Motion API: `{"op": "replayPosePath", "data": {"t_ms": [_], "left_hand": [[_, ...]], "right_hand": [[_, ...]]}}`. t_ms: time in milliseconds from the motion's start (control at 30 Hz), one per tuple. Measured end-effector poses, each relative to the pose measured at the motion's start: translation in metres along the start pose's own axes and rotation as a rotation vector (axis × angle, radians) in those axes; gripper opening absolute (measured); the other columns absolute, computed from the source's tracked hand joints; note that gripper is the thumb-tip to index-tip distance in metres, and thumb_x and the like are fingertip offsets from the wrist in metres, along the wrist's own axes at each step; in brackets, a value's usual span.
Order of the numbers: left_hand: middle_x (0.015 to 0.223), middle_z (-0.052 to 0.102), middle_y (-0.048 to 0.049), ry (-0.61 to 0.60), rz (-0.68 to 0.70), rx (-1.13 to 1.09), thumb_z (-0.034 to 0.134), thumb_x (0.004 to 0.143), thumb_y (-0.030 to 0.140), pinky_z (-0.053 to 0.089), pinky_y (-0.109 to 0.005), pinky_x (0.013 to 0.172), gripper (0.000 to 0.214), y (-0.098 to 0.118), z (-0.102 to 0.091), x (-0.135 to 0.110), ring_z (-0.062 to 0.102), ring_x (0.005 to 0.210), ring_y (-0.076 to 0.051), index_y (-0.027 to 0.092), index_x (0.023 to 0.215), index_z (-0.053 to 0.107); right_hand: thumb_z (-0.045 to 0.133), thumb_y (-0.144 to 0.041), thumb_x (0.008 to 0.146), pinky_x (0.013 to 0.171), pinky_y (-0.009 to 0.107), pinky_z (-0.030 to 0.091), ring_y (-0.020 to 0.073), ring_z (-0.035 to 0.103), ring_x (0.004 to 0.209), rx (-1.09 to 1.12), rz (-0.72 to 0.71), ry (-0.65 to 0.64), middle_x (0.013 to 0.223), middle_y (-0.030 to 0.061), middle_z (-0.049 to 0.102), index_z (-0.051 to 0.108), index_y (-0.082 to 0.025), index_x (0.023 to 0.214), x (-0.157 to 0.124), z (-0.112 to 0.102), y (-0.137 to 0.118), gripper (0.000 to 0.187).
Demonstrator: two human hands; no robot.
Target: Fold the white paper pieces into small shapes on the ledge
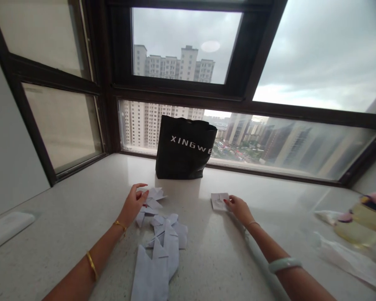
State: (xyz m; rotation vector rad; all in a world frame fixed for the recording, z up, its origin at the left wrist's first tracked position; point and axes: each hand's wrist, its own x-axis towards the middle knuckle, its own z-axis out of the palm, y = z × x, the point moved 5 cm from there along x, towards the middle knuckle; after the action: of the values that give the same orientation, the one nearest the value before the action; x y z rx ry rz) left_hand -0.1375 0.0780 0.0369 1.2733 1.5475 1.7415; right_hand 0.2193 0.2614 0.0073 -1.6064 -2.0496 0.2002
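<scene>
My left hand [135,201] is closed on a pointed piece of folded white paper [155,195] at the far end of a loose pile. Thumb and fingers curl at its left edge, and part of it is hidden behind them. Nearer to me the pile of folded papers [169,238] overlaps, with a long folded sheet [150,274] in front. On the right, my right hand [239,207] pinches the right edge of a small square of folded white paper [218,201], which lies on or just above the white countertop [203,251].
A black bag [184,148] with white lettering stands upright by the window. At the right edge are a yellowish, blurred object [363,223] and crumpled clear plastic wrap [351,261]. A long white object [11,228] lies at the far left. Dark window frames [181,90] border the back.
</scene>
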Motion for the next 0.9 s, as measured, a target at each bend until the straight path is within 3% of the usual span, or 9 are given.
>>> {"op": "replayPosePath", "data": {"t_ms": [100, 300, 433, 467, 533, 633, 733, 800, 900], "left_hand": [[0.049, 0.042, 0.0102, -0.012, -0.058, -0.05, 0.055, 0.066, 0.037, 0.037, -0.018, 0.041, 0.037, -0.003, 0.004, -0.002, 0.041, 0.043, -0.007, 0.017, 0.095, 0.046], [0.061, 0.051, 0.0071, -0.116, -0.142, -0.142, 0.056, 0.066, 0.034, 0.047, -0.023, 0.051, 0.042, -0.007, 0.02, -0.01, 0.049, 0.051, -0.008, 0.018, 0.103, 0.044], [0.065, 0.051, 0.0057, -0.197, -0.126, -0.102, 0.052, 0.07, 0.033, 0.048, -0.025, 0.055, 0.043, -0.009, 0.027, -0.014, 0.05, 0.054, -0.01, 0.017, 0.108, 0.04], [0.065, 0.051, 0.0055, -0.21, -0.106, -0.041, 0.05, 0.072, 0.033, 0.046, -0.025, 0.054, 0.041, -0.009, 0.027, -0.015, 0.049, 0.055, -0.01, 0.017, 0.109, 0.04], [0.062, 0.05, 0.0054, -0.22, -0.052, 0.149, 0.046, 0.075, 0.03, 0.043, -0.024, 0.055, 0.036, -0.01, 0.026, -0.016, 0.048, 0.055, -0.011, 0.017, 0.109, 0.043], [0.063, 0.051, 0.0037, -0.228, 0.006, 0.436, 0.04, 0.079, 0.024, 0.041, -0.025, 0.059, 0.032, -0.012, 0.024, -0.018, 0.049, 0.057, -0.012, 0.017, 0.109, 0.047], [0.083, 0.058, -0.0039, -0.176, 0.102, 0.679, 0.043, 0.076, 0.017, 0.041, -0.032, 0.074, 0.029, -0.005, 0.022, -0.019, 0.053, 0.076, -0.017, 0.017, 0.103, 0.051], [0.095, 0.057, -0.0079, -0.118, 0.189, 0.848, 0.046, 0.073, 0.015, 0.037, -0.037, 0.083, 0.025, 0.007, 0.02, -0.019, 0.051, 0.089, -0.021, 0.016, 0.097, 0.054], [0.086, 0.058, -0.0069, -0.218, 0.173, 0.98, 0.046, 0.076, 0.02, 0.039, -0.034, 0.079, 0.017, 0.023, 0.022, -0.02, 0.053, 0.083, -0.02, 0.016, 0.089, 0.056]], "right_hand": [[0.051, -0.028, 0.076, 0.067, 0.032, 0.038, 0.0257, 0.056, 0.08, -0.098, 0.021, 0.022, 0.077, 0.0102, 0.063, 0.062, -0.016, 0.085, -0.002, 0.004, 0.004, 0.019], [0.051, -0.041, 0.077, 0.069, 0.037, 0.039, 0.0308, 0.052, 0.089, -0.273, 0.104, 0.165, 0.094, 0.0164, 0.057, 0.048, -0.012, 0.115, -0.004, -0.006, 0.008, 0.049], [0.04, -0.044, 0.081, 0.067, 0.036, 0.04, 0.0253, 0.051, 0.077, -0.01, 0.051, 0.325, 0.078, 0.0096, 0.053, 0.05, -0.01, 0.112, -0.022, -0.025, -0.024, 0.047], [0.038, -0.045, 0.082, 0.066, 0.034, 0.04, 0.0219, 0.05, 0.069, 0.134, -0.017, 0.282, 0.072, 0.0065, 0.051, 0.051, -0.011, 0.109, -0.033, -0.024, -0.038, 0.045], [0.034, -0.047, 0.083, 0.058, 0.029, 0.04, 0.0171, 0.046, 0.059, 0.383, -0.171, 0.026, 0.068, 0.0027, 0.049, 0.055, -0.015, 0.101, -0.061, -0.012, -0.074, 0.042], [0.043, -0.045, 0.081, 0.06, 0.027, 0.04, 0.0161, 0.049, 0.064, 0.493, -0.3, -0.311, 0.072, 0.0025, 0.052, 0.057, -0.019, 0.098, -0.113, 0.009, -0.123, 0.035], [0.053, -0.04, 0.077, 0.067, 0.029, 0.04, 0.0171, 0.051, 0.069, 0.461, -0.287, -0.426, 0.077, 0.0033, 0.055, 0.051, -0.019, 0.111, -0.144, 0.023, -0.151, 0.04], [0.065, -0.034, 0.068, 0.071, 0.031, 0.039, 0.0194, 0.051, 0.073, 0.368, -0.249, -0.458, 0.079, 0.0039, 0.057, 0.045, -0.017, 0.12, -0.151, 0.031, -0.161, 0.059], [0.07, -0.016, 0.058, 0.075, 0.032, 0.038, 0.0208, 0.051, 0.078, 0.296, -0.222, -0.503, 0.081, 0.0037, 0.058, 0.037, -0.016, 0.127, -0.152, 0.04, -0.168, 0.077]]}}
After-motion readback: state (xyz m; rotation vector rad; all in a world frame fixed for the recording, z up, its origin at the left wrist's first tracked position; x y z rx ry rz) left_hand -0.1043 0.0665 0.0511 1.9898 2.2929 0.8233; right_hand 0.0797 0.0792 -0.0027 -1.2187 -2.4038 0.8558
